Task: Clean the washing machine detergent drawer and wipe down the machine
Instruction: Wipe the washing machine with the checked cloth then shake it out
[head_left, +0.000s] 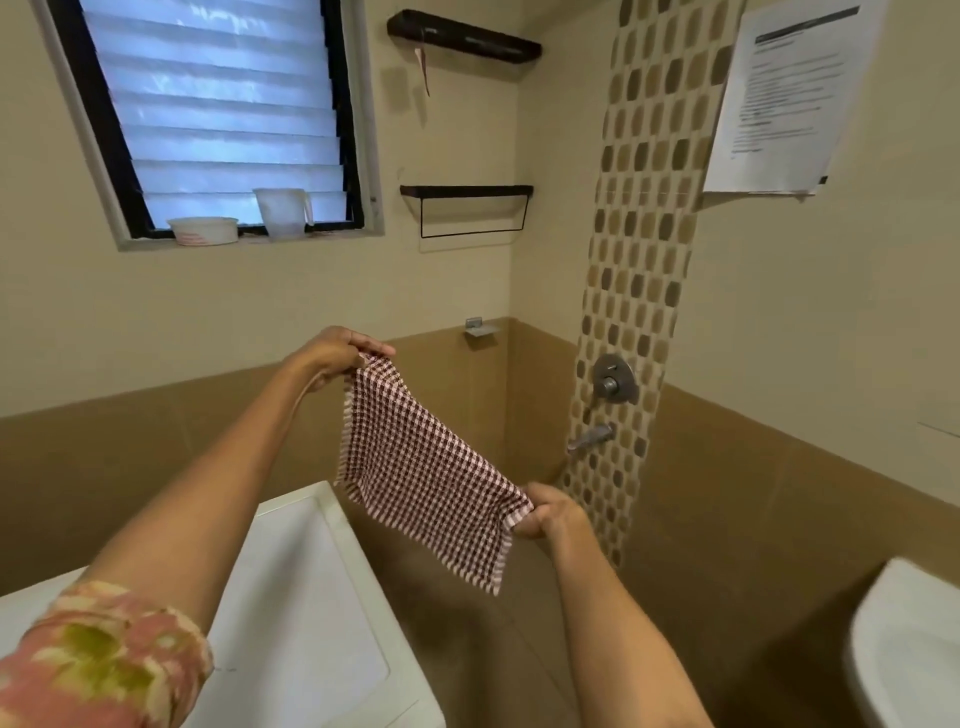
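While I watch through the head view, one checked cloth (421, 467) hangs stretched in mid-air between two hands. Left grip (343, 353): pinching the upper corner. Right grip (550, 512): fingers curled around the lower corner. One white washing machine (311, 571) stands below the left forearm, apart from the cloth.

Room: tiled walls, beige over brown. One louvred window (218, 114); two containers on its sill, a tub (202, 230) and a cup (283, 213). Two dark wall shelves (465, 36) (467, 192). One printed sheet (784, 98). One mosaic strip (644, 260) carrying one mixer (615, 378) and one spout (592, 437).
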